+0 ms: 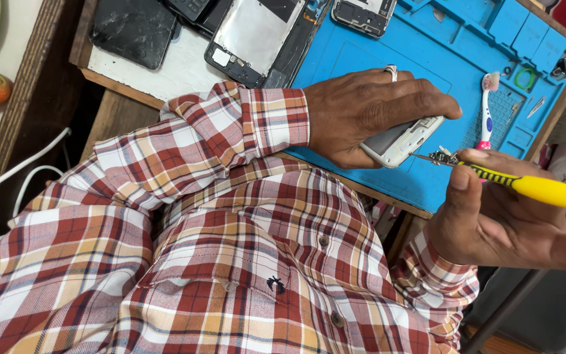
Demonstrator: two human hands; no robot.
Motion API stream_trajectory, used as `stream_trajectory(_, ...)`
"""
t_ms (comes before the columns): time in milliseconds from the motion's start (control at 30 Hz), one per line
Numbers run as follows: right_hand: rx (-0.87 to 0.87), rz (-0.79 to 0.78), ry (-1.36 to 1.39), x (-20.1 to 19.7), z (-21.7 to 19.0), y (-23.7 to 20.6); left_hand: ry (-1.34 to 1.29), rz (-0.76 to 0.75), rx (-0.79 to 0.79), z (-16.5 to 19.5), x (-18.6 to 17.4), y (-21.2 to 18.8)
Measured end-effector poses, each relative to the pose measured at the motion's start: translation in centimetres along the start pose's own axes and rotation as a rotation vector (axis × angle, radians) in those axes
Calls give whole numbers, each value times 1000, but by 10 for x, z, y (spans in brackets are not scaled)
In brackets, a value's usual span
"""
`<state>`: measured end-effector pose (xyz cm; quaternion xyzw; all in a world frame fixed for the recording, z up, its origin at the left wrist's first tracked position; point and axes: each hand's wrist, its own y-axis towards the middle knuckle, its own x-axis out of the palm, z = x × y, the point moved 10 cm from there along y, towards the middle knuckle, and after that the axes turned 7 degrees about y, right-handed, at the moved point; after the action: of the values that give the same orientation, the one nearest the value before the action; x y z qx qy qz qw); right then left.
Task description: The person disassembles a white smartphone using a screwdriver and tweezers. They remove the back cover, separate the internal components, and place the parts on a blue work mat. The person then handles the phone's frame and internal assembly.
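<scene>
Left hand point(368, 108) clenched over a white phone point(401, 141), fingers wrapped across its top, held just above the near edge of the blue mat point(361, 52). Keep that grip firm and the open corner turned toward the tool. Better to rest the wrist on the mat's edge so the phone cannot rock. Just right of the phone, over the same edge, a small metal part point(441, 157) at the tip of the yellow-handled screwdriver point(545, 190), touching or nearly touching the corner; cannot tell which. Work the tip slowly and level, without prying hard against the casing. Farther right, off the mat, right hand point(492, 219) pinching the screwdriver, thumb on the shaft. Steady it near the tip for control.
</scene>
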<state>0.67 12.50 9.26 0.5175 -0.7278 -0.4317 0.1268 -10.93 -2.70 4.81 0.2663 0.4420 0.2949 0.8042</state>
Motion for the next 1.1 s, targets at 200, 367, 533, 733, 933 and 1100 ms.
stream_trajectory(200, 46, -131, -24, 1, 1, 3, 14, -22, -12, 1, 3, -1)
stream_trajectory(367, 63, -161, -2, 6, 0, 6, 11, 1, 6, 6, -2, 1)
stream_trajectory(533, -32, -195, -45, 17, -6, 14, 7, -56, -55, -2, 6, -4)
stream_trajectory(733, -77, -71, -38, 20, -19, 30, 125, -36, 9, 4, -2, 10)
stream_trajectory(933, 29, -169, 101, 37, -25, 46, -29, -84, -117, -1, -13, 14)
stream_trajectory(1100, 11, -175, 43, 42, -31, 52, -25, -51, -117, -7, -13, 9)
